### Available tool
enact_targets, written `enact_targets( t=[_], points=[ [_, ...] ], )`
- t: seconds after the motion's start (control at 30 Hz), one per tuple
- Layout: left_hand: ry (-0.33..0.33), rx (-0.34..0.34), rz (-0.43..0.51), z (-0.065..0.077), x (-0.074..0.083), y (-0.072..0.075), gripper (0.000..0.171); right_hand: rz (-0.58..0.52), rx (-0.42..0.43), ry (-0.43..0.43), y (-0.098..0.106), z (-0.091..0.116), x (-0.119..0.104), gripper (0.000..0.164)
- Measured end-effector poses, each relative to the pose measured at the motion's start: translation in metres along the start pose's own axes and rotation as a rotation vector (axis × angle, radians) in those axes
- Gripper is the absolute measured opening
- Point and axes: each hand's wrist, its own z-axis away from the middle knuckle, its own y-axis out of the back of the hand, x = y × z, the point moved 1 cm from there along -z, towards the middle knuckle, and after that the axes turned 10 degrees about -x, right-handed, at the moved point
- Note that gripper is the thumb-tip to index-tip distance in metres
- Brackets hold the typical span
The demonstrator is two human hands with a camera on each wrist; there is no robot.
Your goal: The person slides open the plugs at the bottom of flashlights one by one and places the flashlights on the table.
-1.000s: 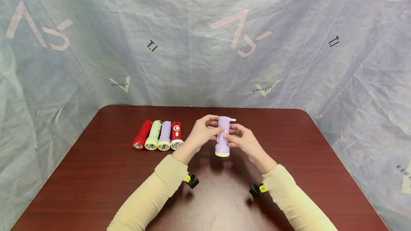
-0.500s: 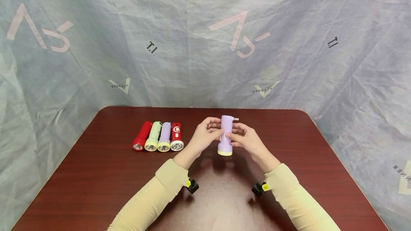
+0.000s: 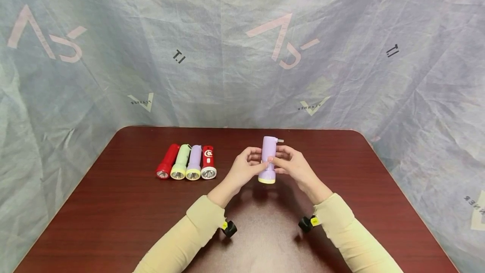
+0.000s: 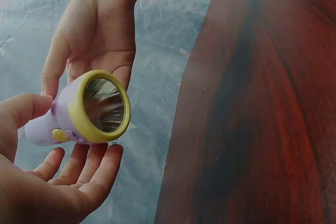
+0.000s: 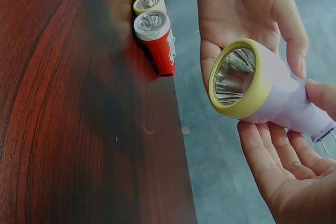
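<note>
A light purple flashlight (image 3: 268,148) with a yellow rim is held up above the table, head pointing down towards the person. Metal plug prongs (image 5: 327,141) stick out sideways at its tail. My right hand (image 3: 294,164) grips it from the right, thumb on the barrel and fingers behind. From the left, my left hand (image 3: 244,167) holds it with the thumb near the head and the fingers around the far side. The left wrist view shows a small yellow switch (image 4: 60,135) on the barrel, near my left thumb.
Left of the hands lie several flashlights in a row on the dark red table (image 3: 125,205): a red one (image 3: 168,161), a pale green one (image 3: 181,161), a purple one (image 3: 195,161) and a red-and-white one (image 3: 208,161). Grey cloth (image 3: 223,54) hangs behind.
The held flashlight has shifted slightly to the right with both hands. My left hand has slid a little lower along it, its thumb now closer to the head. The row of flashlights stays put.
</note>
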Motion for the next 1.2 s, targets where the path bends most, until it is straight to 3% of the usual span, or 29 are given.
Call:
enact_targets(
  t=[0.1,0.4,0.63,1.2],
  points=[
    [0.006,-0.001,0.010,0.006,0.006,-0.003,0.043,-0.002,0.005,-0.001,0.001,0.000,0.001,0.050],
    [0.041,-0.007,0.053,0.004,0.003,-0.006,0.042,-0.004,0.020,-0.022,0.002,0.001,0.002,0.052],
    [0.058,0.011,0.079,-0.016,-0.020,-0.005,0.043,-0.034,-0.002,-0.012,0.006,0.001,0.003,0.054],
    [0.097,0.021,0.153,-0.041,-0.020,-0.017,0.044,-0.050,-0.016,-0.012,0.023,0.008,0.010,0.062]
  ],
)
